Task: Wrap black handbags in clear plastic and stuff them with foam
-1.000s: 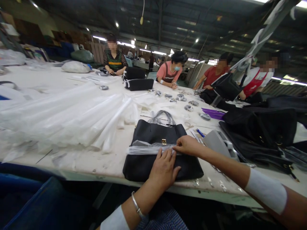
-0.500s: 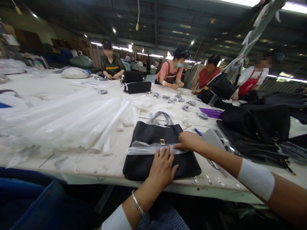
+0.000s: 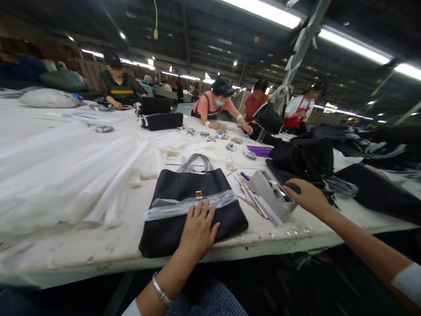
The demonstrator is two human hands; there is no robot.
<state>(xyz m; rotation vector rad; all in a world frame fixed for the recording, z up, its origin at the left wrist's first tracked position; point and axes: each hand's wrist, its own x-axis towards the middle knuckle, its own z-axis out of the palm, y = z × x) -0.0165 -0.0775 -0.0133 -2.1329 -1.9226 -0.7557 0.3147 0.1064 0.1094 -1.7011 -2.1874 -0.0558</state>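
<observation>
A black handbag [image 3: 171,184] lies flat on the white table, its handles wrapped in clear plastic. Across its front, below the gold clasp [image 3: 198,194], runs a strip of clear plastic wrap [image 3: 164,210]. My left hand [image 3: 198,228] rests on the bag and the strip, palm down with fingers spread. To the right, beside a grey tape dispenser [image 3: 268,193], my right hand [image 3: 304,196] reaches out with its fingers curled at a small dark object [image 3: 292,188]; whether they grip it is hard to tell.
Left of the bag lie white plastic sheets [image 3: 66,175]. Paper strips [image 3: 256,197] and a blue pen [image 3: 245,176] are beside the dispenser. Black bags [image 3: 305,158] pile up at right. Coiled straps [image 3: 230,147] lie further back. Several people stand or sit around the table.
My right hand has left the plastic strip and moved right, past the dispenser. My left hand stays on the bag. The view has turned to the right.
</observation>
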